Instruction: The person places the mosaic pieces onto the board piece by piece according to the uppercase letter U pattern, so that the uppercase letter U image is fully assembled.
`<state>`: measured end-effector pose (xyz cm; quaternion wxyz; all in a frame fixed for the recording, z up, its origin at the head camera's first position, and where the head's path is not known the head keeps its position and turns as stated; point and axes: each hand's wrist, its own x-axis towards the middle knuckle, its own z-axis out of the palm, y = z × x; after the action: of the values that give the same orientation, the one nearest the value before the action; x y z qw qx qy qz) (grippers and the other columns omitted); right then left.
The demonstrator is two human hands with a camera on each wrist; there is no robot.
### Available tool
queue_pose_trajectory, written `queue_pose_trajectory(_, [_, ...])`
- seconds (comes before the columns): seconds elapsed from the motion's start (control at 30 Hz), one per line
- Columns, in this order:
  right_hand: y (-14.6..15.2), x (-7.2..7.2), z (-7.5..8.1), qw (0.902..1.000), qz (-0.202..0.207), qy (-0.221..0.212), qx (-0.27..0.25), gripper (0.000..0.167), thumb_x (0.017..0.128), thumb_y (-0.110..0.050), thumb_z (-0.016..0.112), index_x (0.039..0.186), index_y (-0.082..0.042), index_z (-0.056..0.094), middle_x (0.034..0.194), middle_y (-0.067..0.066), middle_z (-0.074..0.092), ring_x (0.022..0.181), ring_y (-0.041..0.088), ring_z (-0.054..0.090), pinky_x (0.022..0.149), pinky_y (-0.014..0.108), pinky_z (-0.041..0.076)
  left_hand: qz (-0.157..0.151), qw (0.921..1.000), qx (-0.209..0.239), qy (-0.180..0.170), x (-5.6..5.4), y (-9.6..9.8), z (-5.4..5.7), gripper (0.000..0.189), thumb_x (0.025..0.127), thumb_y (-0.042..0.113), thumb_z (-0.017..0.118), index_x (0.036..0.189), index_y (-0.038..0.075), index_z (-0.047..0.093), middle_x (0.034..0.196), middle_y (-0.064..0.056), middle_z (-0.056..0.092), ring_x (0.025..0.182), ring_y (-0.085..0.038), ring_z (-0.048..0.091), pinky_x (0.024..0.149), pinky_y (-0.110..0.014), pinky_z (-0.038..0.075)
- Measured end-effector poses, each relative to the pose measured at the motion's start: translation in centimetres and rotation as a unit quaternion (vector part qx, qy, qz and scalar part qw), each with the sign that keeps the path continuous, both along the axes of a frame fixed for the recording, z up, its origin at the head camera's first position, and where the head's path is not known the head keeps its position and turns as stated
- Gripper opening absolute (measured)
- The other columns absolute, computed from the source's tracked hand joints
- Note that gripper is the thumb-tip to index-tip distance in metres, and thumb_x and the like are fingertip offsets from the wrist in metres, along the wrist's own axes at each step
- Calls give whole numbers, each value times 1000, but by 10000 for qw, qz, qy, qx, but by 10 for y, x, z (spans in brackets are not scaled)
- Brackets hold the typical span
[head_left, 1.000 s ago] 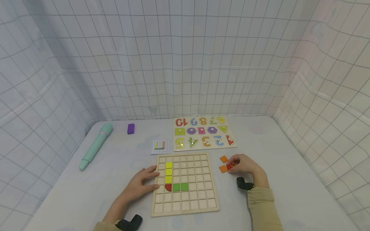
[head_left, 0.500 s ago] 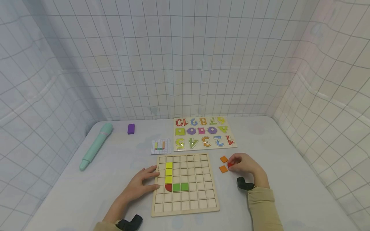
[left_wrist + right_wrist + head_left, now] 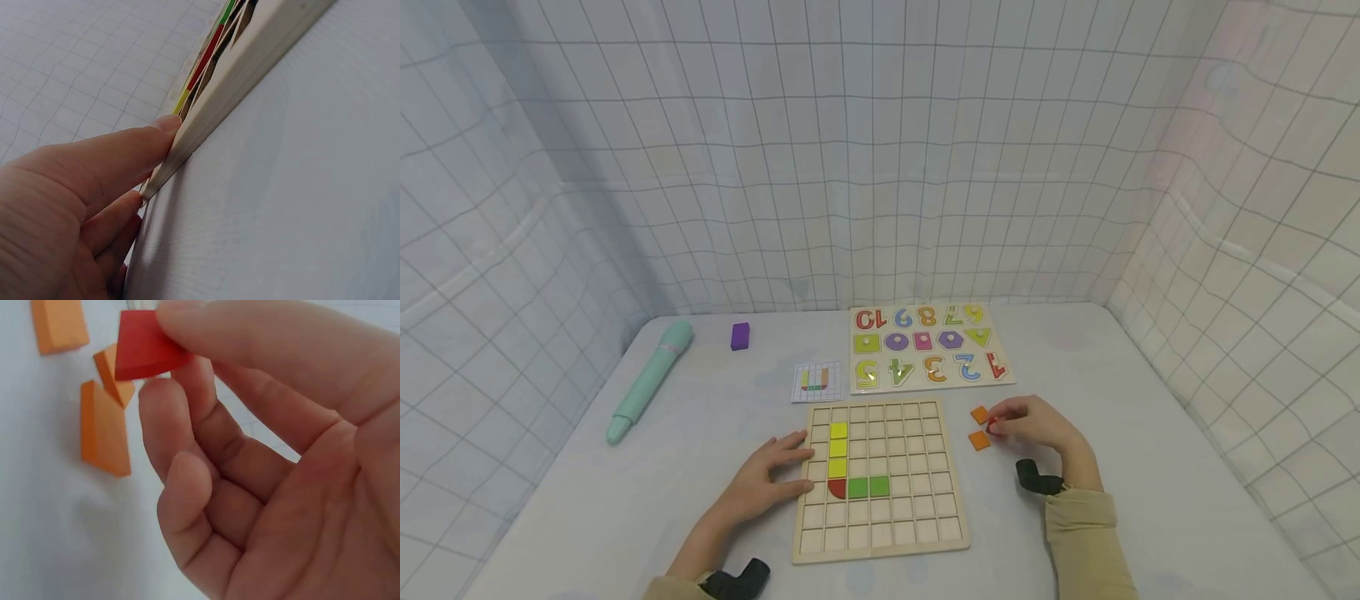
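Wooden grid board (image 3: 902,508), one; landmark for all places below. Set in its cells: three yellow tiles (image 3: 838,448) in a column; one red rounded-corner tile (image 3: 837,489) below them; two green tiles (image 3: 868,487) in a row beside the red. Left hand (image 3: 767,473): fingertips and thumb touching the board's left edge. Right hand (image 3: 1033,423): right of the board, pinching one red piece (image 3: 992,427). Two orange tiles (image 3: 979,440): between that hand and the board. Pattern card (image 3: 817,382): just beyond the board's far left corner. Number puzzle (image 3: 917,354): just beyond the board's far edge. Purple block (image 3: 741,336): beyond and left of the board. Mint-green wand-shaped object (image 3: 647,385): well left of the board.
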<state>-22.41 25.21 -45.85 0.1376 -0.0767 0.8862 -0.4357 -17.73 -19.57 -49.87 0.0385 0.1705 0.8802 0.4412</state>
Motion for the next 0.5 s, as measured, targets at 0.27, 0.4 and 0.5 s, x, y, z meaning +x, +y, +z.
queue_pose_trajectory(0.27, [-13, 1, 12, 9976, 326, 319, -519, 22, 86, -24, 68, 100, -7, 67, 87, 4, 68, 76, 29, 61, 68, 35, 51, 12, 10000, -27, 10, 0, 0, 0, 51, 75, 34, 78, 118, 10, 66, 143, -10, 44, 136, -33, 29, 116, -48, 12])
queue_pose_trajectory(0.4, [-25, 1, 17, 9961, 404, 484, -611, 22, 85, -26, 70, 97, -8, 65, 86, 5, 67, 78, 32, 61, 66, 36, 52, -5, 10000, -8, 44, 1, 0, 1, 51, 75, 33, 78, 118, 9, 66, 142, -10, 44, 136, -33, 30, 116, -47, 12])
queue_pose_trajectory(0.5, [-35, 1, 21, 9951, 420, 558, -705, 22, 85, -26, 70, 96, -8, 65, 85, 5, 67, 80, 33, 62, 64, 34, 52, -12, 10000, -4, 49, 1, 1, 2, 51, 75, 33, 78, 118, 9, 66, 142, -10, 44, 136, -33, 30, 115, -47, 12])
